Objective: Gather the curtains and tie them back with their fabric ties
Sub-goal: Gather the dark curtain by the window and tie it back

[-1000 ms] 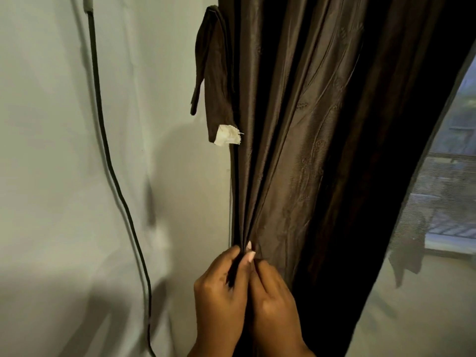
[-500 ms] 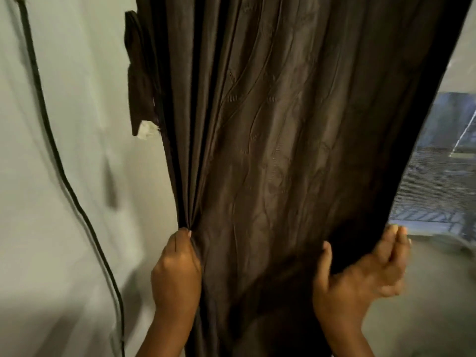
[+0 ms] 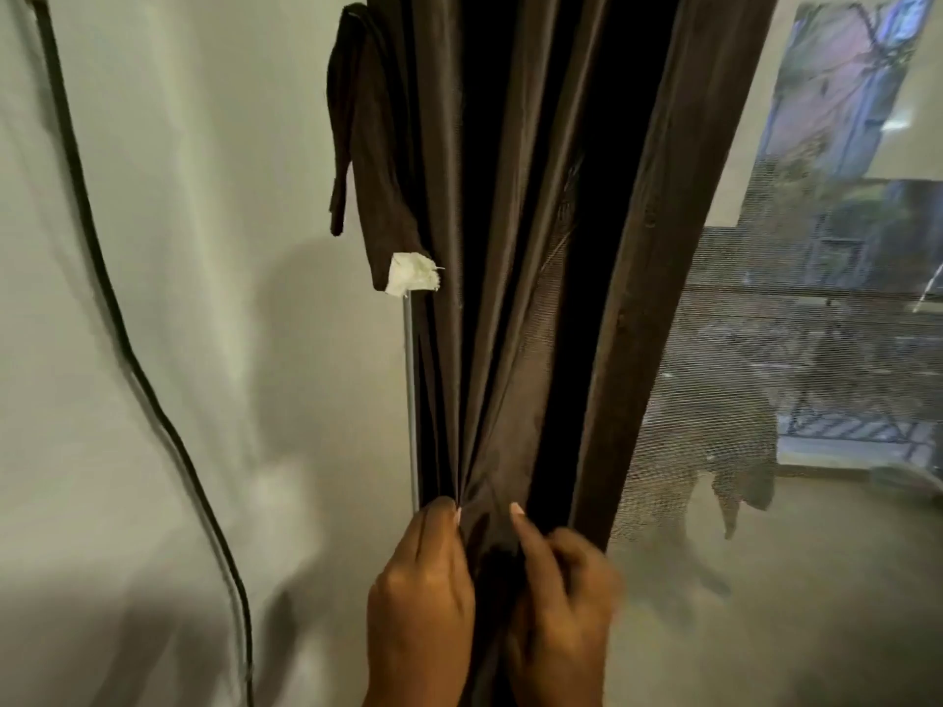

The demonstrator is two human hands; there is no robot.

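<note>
Moved: right hand (image 3: 559, 599) has come in from the far edge, curtain (image 3: 515, 308) now bunched narrow.
Curtain: dark brown, glossy, deep folds, beside wall (image 3: 204, 298).
Left hand (image 3: 421, 594): fingers curled, gripping folds.
Right hand: blurred, pinching folds.
Tie (image 3: 365, 145): hanging loose, white tag (image 3: 412, 274).

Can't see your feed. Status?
Both hands, left and right, pinching curtain folds together. Tie hanging loose, untied. Nothing in the way.

One curtain (image 3: 515, 247), one fabric tie (image 3: 367, 145), two hands, one cable (image 3: 153, 400), one window (image 3: 816, 298)

Both hands, left hand (image 3: 421, 594) and right hand (image 3: 561, 599), grip the gathered brown curtain (image 3: 510, 298) beside the hanging fabric tie (image 3: 372, 160).
</note>
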